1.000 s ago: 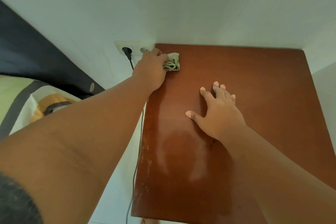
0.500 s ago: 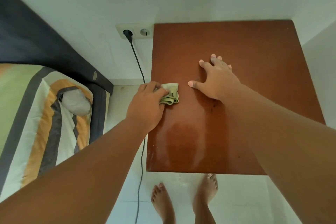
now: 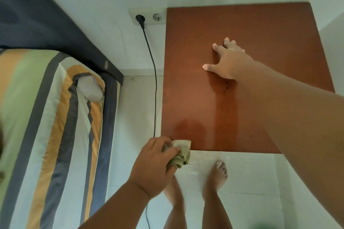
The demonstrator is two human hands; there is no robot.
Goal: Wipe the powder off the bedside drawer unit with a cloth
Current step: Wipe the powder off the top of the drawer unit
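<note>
The bedside drawer unit point(image 3: 242, 24) shows its glossy brown top, standing against a white wall. My left hand point(image 3: 154, 167) grips a crumpled pale green cloth point(image 3: 181, 153) at the unit's near left corner, the cloth partly over the front edge. My right hand point(image 3: 227, 61) lies flat on the middle of the top, fingers spread and pointing toward the wall. Faint white powder dust lies on the floor point(image 3: 204, 156) just below the front edge.
A double wall socket point(image 3: 149, 17) sits left of the unit, with a black plug and cable point(image 3: 155, 89) hanging down beside the unit's left side. A bed with a striped cover point(image 3: 46, 126) stands to the left. My bare feet point(image 3: 217, 176) are on the white floor.
My left hand has dragged the cloth along the left side from the back corner by the socket to the front left corner. My right hand stayed flat on the top. The view tilted down.
</note>
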